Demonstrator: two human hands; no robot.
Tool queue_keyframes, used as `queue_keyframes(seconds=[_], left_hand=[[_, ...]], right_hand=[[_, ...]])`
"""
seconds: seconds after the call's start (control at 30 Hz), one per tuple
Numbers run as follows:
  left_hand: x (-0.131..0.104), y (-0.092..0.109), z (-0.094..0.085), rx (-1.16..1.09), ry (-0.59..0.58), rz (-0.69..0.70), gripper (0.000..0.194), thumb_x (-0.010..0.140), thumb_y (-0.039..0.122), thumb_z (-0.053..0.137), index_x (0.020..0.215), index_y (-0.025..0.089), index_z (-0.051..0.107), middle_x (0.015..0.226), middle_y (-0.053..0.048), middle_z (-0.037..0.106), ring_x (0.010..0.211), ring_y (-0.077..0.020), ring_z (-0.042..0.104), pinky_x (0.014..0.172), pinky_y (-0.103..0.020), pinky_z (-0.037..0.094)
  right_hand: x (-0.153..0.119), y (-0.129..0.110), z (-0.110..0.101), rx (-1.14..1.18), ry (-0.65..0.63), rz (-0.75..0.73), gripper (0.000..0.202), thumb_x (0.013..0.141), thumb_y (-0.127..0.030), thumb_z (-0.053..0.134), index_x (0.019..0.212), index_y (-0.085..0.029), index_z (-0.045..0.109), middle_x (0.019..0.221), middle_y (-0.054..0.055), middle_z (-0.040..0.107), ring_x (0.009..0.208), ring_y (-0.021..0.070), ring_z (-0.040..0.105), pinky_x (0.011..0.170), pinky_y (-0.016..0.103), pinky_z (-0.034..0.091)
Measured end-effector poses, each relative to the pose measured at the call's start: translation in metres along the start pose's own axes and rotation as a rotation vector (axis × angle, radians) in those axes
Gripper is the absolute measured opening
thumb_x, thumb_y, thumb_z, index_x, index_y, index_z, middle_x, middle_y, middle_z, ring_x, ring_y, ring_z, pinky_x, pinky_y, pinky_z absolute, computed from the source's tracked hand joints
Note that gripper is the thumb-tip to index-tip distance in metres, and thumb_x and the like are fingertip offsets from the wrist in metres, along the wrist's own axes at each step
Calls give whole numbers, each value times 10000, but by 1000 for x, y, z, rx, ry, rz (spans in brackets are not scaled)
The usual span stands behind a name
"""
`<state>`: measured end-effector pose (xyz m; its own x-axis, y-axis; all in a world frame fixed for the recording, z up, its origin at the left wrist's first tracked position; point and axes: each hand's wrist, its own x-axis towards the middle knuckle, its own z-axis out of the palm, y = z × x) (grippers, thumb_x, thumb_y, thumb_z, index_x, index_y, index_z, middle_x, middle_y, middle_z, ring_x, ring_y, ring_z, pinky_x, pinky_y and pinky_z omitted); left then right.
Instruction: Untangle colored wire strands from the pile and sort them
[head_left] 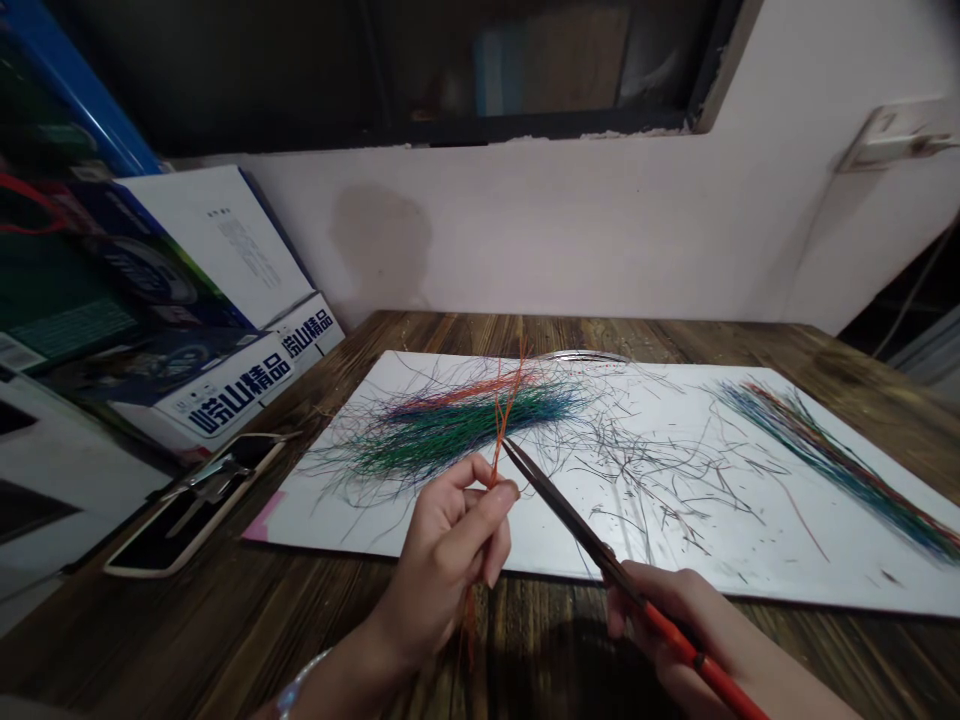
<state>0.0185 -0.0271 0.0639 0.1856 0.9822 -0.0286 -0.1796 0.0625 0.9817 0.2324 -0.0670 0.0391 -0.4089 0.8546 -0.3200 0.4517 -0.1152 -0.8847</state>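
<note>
My left hand (pixel 461 530) is closed, pinching a few thin orange wires (pixel 501 450) between thumb and fingers. Their upper ends fan out above the fingertips, and loose ends hang below the hand. In my right hand (pixel 690 610) is a pair of scissors (pixel 570 520) with long dark blades and red handles. The blade tips are close to the orange wires, just above the left thumb; I cannot tell whether they touch. Behind the hands, a pile of green, blue and orange wires (pixel 442 430) lies on a white board (pixel 352 525).
Cut wire scraps (pixel 660 480) litter the board's middle. Another wire bundle (pixel 847 465) lies at its right. A shallow black tray (pixel 195 515) with a metal tool sits at left on the wooden table (pixel 787 340), near cardboard boxes (pixel 240 395). A wall stands behind.
</note>
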Motion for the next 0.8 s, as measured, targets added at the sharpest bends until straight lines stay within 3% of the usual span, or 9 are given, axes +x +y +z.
queue_keyframes(seconds=[0.23, 0.4, 0.63, 0.8], left_hand=[[-1, 1, 0, 7, -3, -7, 162, 875, 283, 507, 767, 189, 433, 353, 106, 392, 328, -23, 182, 367, -149, 124], [-1, 1, 0, 14, 7, -15, 173, 858, 297, 531, 759, 187, 441, 347, 99, 398, 325, -26, 191, 367, -156, 123], [-2, 1, 0, 15, 17, -9, 173, 858, 298, 532, 759, 188, 444, 345, 101, 392, 327, -26, 187, 367, -159, 115], [0, 1, 0, 30, 13, -1, 179, 872, 286, 516, 750, 187, 431, 350, 107, 391, 328, -24, 183, 367, -154, 122]], right_hand=[[2, 5, 1, 27, 38, -25, 250, 694, -296, 534, 889, -156, 602, 897, 116, 640, 729, 214, 581, 632, 309, 466], [6, 9, 3, 22, 18, -52, 176, 717, -291, 536, 805, -157, 609, 704, 68, 605, 638, 177, 541, 545, 259, 430], [5, 11, 9, 0, 116, -111, 188, 744, -326, 532, 697, -161, 610, 631, 48, 555, 639, 171, 505, 553, 257, 430], [5, 11, 6, -40, 85, -47, 183, 740, -328, 541, 674, -169, 599, 613, 33, 527, 615, 161, 481, 537, 252, 415]])
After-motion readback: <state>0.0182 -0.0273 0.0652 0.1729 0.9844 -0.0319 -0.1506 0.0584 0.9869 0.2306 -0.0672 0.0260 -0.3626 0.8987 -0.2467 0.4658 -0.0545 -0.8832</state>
